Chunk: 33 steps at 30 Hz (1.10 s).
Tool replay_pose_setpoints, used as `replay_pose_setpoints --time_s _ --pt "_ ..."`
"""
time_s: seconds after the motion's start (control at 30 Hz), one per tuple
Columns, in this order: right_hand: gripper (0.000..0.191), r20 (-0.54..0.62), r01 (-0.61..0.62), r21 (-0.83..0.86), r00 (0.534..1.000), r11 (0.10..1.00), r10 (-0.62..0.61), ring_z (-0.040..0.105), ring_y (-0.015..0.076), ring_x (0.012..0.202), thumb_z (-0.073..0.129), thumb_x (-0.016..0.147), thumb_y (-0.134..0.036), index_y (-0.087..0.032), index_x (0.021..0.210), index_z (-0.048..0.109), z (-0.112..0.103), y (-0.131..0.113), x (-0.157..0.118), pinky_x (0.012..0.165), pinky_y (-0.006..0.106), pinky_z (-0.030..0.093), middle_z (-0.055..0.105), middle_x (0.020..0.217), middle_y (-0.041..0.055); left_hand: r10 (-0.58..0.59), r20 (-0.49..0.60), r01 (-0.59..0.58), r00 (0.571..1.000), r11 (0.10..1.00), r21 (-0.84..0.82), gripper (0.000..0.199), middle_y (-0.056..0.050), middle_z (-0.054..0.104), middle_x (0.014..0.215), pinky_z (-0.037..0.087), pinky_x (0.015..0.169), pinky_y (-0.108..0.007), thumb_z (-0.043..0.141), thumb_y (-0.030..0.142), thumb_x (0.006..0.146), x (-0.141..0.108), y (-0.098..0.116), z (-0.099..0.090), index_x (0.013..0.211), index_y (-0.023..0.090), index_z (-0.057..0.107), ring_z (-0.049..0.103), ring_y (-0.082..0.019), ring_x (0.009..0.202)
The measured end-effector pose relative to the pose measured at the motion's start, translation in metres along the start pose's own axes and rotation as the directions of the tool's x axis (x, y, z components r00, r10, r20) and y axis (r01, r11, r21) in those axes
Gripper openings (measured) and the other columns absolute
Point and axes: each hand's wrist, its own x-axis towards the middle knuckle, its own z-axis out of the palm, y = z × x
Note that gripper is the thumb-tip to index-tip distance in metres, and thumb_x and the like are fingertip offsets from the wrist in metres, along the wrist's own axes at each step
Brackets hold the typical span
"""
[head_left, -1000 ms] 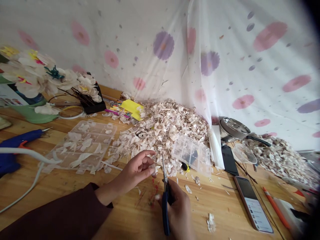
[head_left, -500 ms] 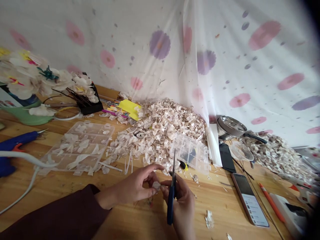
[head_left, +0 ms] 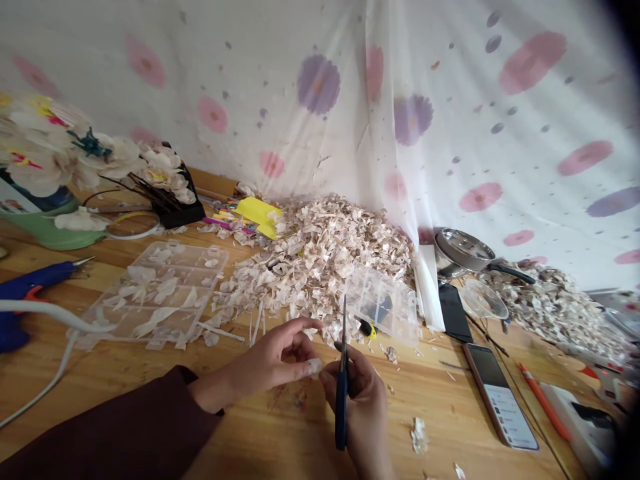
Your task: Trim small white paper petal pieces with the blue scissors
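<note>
Two hands (head_left: 267, 360) (head_left: 363, 413), one pair of scissors (head_left: 341, 407), two clear boxes (head_left: 155, 293) (head_left: 383, 303), apparently two scrap heaps (head_left: 320, 260) (head_left: 555, 310)

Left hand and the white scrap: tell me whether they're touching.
Touching. The head view shows the left hand pinching the white scrap at its fingertips.

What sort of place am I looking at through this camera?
Probably a home craft bench for making flowers: a wooden table holds a heap of pale cut petal scraps, a blue hot glue gun and artificial flowers.
</note>
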Motion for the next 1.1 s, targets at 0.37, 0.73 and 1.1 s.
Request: replay_pose_setpoints --time_s 0.37,0.73,1.1 --pt "0.046 0.012 -0.047 0.093 0.999 0.995 0.046 0.053 0.0100 0.052 0.080 0.071 -0.027 -0.019 0.112 0.061 -0.009 0.014 0.001 0.048 0.019 0.040 0.064 0.069 -0.0018 0.032 0.034 -0.024 0.999 0.974 -0.225 0.048 -0.003 0.064 0.092 0.042 0.082 -0.034 0.065 0.039 0.085 -0.001 -0.008 -0.004 0.129 0.023 0.052 0.060 -0.019 0.086" --pt "0.048 0.022 -0.102 0.144 0.995 0.984 0.100 0.046 0.0077 0.046 0.082 0.069 -0.032 -0.018 0.109 0.062 -0.007 0.011 0.001 0.043 0.018 0.034 0.063 0.070 -0.0018 -0.028 -0.022 0.026 0.999 0.994 -0.107 0.050 -0.001 0.063 0.084 0.043 0.075 -0.032 0.073 0.033 0.077 0.000 0.000 0.003 0.122 0.022 0.055 0.059 -0.017 0.079" --pt "0.041 0.019 -0.075 0.153 0.997 0.985 0.072 0.050 0.0083 0.046 0.084 0.063 -0.025 -0.018 0.099 0.067 0.002 0.001 0.000 0.043 0.018 0.039 0.065 0.065 -0.0021 0.020 -0.028 -0.024 0.999 0.988 -0.154 0.053 0.001 0.061 0.082 0.041 0.068 -0.028 0.074 0.027 0.075 0.001 -0.003 0.001 0.123 0.022 0.054 0.056 -0.014 0.073"
